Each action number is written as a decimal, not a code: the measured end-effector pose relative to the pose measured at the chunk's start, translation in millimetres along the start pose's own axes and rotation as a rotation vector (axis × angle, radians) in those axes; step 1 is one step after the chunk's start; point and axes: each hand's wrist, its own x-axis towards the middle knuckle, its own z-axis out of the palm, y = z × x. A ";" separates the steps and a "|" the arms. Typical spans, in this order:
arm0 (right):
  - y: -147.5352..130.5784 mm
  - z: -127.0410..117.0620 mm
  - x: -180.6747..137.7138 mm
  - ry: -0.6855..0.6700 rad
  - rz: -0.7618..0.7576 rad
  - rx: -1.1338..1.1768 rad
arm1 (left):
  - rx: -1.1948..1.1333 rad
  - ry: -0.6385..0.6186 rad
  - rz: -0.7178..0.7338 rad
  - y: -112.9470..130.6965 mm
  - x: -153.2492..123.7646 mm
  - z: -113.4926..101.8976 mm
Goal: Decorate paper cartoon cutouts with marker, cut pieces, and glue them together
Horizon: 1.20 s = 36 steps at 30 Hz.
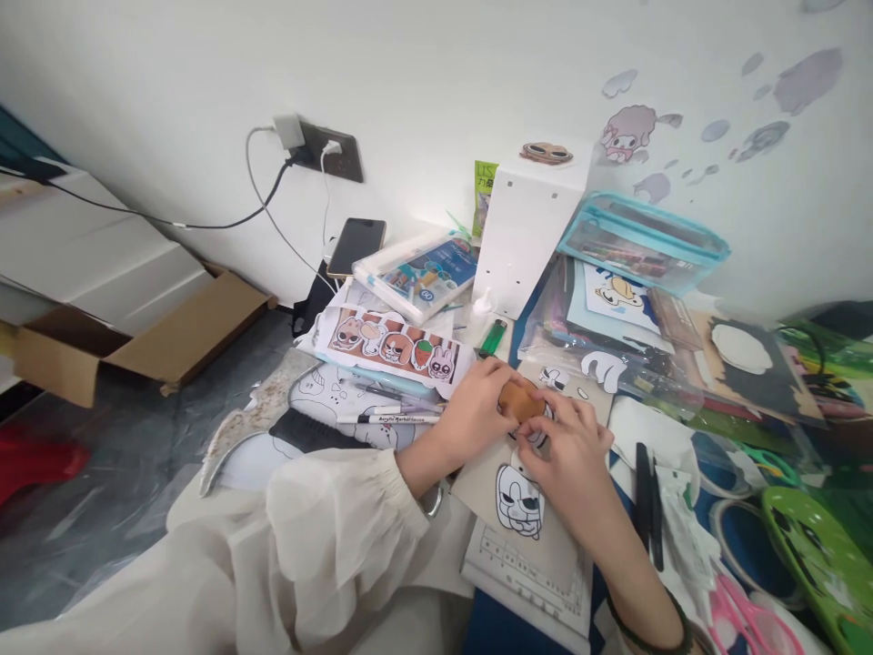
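Note:
Both of my hands meet over a sheet of beige card (477, 482). Between them is a small brown-orange rounded piece (521, 400), and its exact kind is hard to make out. My left hand (483, 409) grips it from the left, fingers curled over its far edge. From the right, my right hand (569, 446) pinches at its near edge with thumb and fingertips. Beneath the fingers, part of a black-and-white drawing is hidden. A cut-out cartoon character (519, 502) with black outlines lies on the card just below my hands.
A green lighter (493, 337) and a white box-like stand (522, 232) are beyond my hands. Left are a printed sticker strip (392, 347) and an acrylic marker (392, 419). Right are black pens (643, 491), tape rolls (754, 546), pink scissors (747, 619) and a blue clear pouch (645, 241).

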 end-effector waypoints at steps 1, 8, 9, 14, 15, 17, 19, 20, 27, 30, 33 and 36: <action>-1.3 -0.8 -0.1 -0.010 0.004 0.011 | 0.000 -0.001 0.004 -0.2 0.1 0.0; 12.8 -16.8 5.3 -0.096 0.035 0.163 | 0.019 0.029 0.023 -1.8 -0.4 1.2; 17.7 -20.2 6.7 -0.103 0.039 0.194 | 0.028 0.040 0.027 -2.3 -0.8 1.6; 40.0 -33.5 14.0 -0.088 0.087 0.323 | 0.064 0.138 0.062 -3.0 -1.4 2.8; 43.1 -36.0 15.4 -0.089 0.094 0.344 | 0.064 0.157 0.073 -2.4 -0.8 2.6; 46.8 -42.7 17.1 -0.094 0.099 0.384 | 0.062 0.191 0.102 0.1 1.0 1.4; 46.9 -51.9 15.3 -0.096 0.095 0.416 | 0.064 0.225 0.141 4.0 2.0 -1.3; 45.5 -57.0 12.4 -0.095 0.091 0.428 | 0.069 0.242 0.163 6.4 1.2 -3.4; 25.0 -72.9 -45.1 -0.139 0.035 0.475 | 0.192 0.205 0.417 21.7 -55.5 -12.0; 18.1 -63.7 -68.9 -0.173 0.017 0.498 | 0.290 0.062 0.583 22.6 -90.0 -5.3; 12.2 -52.8 -80.7 -0.214 -0.017 0.514 | 0.387 0.001 0.668 20.4 -109.1 -0.5; 7.2 -42.6 -83.0 -0.238 -0.042 0.503 | 0.463 -0.019 0.716 16.0 -114.8 -0.1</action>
